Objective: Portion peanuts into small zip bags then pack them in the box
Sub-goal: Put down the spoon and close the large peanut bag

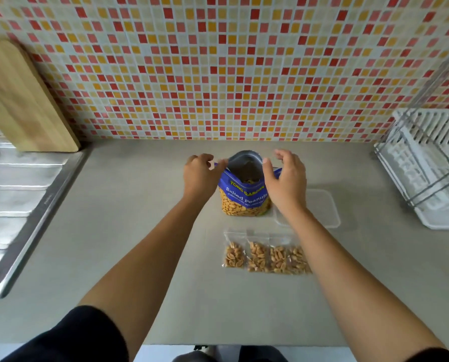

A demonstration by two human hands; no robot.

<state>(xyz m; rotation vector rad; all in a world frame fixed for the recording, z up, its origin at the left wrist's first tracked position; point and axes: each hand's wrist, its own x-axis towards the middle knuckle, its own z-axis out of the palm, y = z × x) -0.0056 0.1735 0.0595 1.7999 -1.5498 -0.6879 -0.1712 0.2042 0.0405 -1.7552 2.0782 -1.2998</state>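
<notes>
Open peanut bag [244, 197] stands mid-bench near the back edge, left hand [198, 176] pinching its top-left corner, right hand [287, 178] loose-fingered, thumb at its right rim. Filled zip bags [265, 257] line up just in front; the clear box [322, 207] sits just right.

Grey countertop [129, 231]. Near the back edge, upright peanut bag [244, 202]; just right of it, clear box [322, 207]. Toward the front edge, row of filled zip bags [266, 257]. At the right edge, white dish rack [432, 165].

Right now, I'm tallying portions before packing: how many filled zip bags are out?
4, in a row on the counter: leftmost zip bag, second, third, fourth beside the right forearm, which may hide more.
</notes>
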